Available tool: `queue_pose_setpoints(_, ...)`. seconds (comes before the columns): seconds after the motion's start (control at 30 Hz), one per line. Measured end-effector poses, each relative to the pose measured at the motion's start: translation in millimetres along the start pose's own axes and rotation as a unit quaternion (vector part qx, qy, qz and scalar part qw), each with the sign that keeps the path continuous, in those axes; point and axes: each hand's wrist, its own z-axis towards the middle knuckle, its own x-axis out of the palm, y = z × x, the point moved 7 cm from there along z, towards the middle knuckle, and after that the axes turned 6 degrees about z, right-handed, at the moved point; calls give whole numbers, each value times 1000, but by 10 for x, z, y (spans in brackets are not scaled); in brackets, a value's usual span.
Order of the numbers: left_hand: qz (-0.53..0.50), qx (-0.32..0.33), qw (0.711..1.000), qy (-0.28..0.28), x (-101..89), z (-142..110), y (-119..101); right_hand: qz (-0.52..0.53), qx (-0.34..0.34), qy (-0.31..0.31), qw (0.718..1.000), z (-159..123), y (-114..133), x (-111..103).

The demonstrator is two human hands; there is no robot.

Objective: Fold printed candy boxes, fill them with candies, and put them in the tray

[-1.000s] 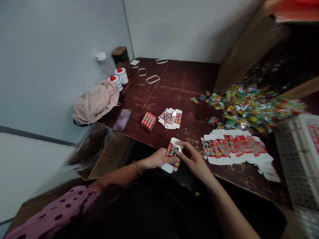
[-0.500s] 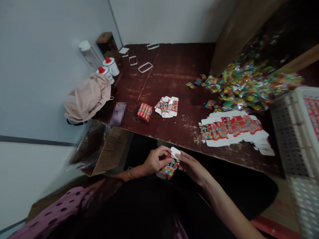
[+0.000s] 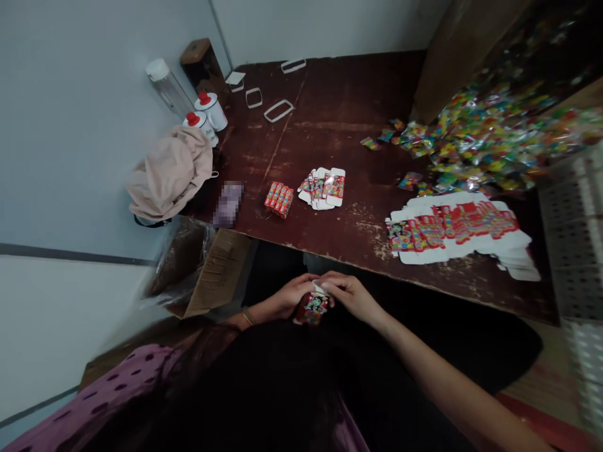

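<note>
Over my lap, below the table's front edge, a small printed candy box (image 3: 313,307) is held between both hands. My left hand (image 3: 296,295) is closed around its left side, with a bracelet on the wrist. At the top end, the fingers of my right hand (image 3: 346,293) press on the white flap and grip the box. Whether anything is inside the box is hidden. On the table beyond lie a small pile of flat printed cartons (image 3: 325,188) and a block of finished-looking boxes (image 3: 279,199) standing side by side.
A fanned row of flat cartons (image 3: 455,229) lies at the right, before a heap of wrapped candies (image 3: 471,141). A white plastic basket (image 3: 572,238) stands at far right. Left are a beige cloth bag (image 3: 172,172), lidded mugs (image 3: 211,112) and an open cardboard box (image 3: 219,270).
My right hand has moved over the top of the box, and the white flap that stood up is now folded down. The view has shifted slightly.
</note>
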Motion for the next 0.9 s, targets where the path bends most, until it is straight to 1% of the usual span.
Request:
queue_pose_setpoints(0.03,-7,-9,1000,6,-13,11,19,-27,-20,-19,999,-5,36,3)
queue_pose_setpoints(0.1,-13,-11,1000,22,-46,8,26,-64,-28,-37,997,-6,61,31)
queue_pose_setpoints(0.13,-19,-15,999,43,-48,-6,30,-79,-26,-40,996,-2,62,44)
queue_pose_setpoints(0.2,-37,-28,993,107,-25,-58,44,-111,-32,-42,992,6,75,56)
queue_pose_setpoints(0.27,-44,-23,988,147,-28,-114,43,-151,-70,-40,985,-11,130,51)
queue_pose_setpoints(0.33,-42,-8,987,152,-56,-150,42,-209,-137,-13,968,-71,210,79)
queue_pose_setpoints(0.4,-44,-5,987,153,-55,-173,59,-273,-196,16,942,-157,245,134)
queue_pose_setpoints(0.43,-45,-10,986,159,-32,-180,68,-293,-209,23,933,-191,234,162)
queue_pose_setpoints(0.47,-46,-12,986,160,-8,-180,63,-294,-208,17,933,-207,208,178)
queue_pose_setpoints(0.5,-53,-5,988,148,6,-168,33,-273,-197,-3,942,-207,173,179)
queue_pose_setpoints(0.53,-67,16,990,122,0,-143,-30,-228,-178,-34,957,-196,135,165)
queue_pose_setpoints(0.6,-113,93,988,40,-79,-87,-238,-91,-125,-91,984,-149,39,129)
queue_pose_setpoints(0.63,-134,136,982,-5,-144,-66,-361,-22,-92,-96,991,-114,-9,122)
queue_pose_setpoints(0.67,-144,174,973,-42,-215,-51,-482,23,-62,-90,994,-75,-31,111)
queue_pose_setpoints(0.7,-131,200,969,-65,-273,-33,-595,44,-40,-83,995,-37,-16,73)
queue_pose_setpoints(0.73,-95,213,970,-67,-305,-6,-695,37,-28,-78,996,4,39,-1)
queue_pose_setpoints(0.77,-37,213,975,-47,-302,31,-778,8,-26,-77,997,52,134,-108)
queue_pose_setpoints(0.8,36,205,978,-4,-258,71,-838,-33,-34,-70,996,113,261,-232)
queue_pose_setpoints(0.83,109,194,974,49,-189,108,-871,-83,-45,-50,994,193,405,-360)
queue_pose_setpoints(0.87,169,184,963,103,-103,140,-883,-139,-57,-28,988,292,552,-501)
queue_pose_setpoints(0.9,206,177,951,151,-10,171,-884,-208,-64,-15,976,410,694,-672)
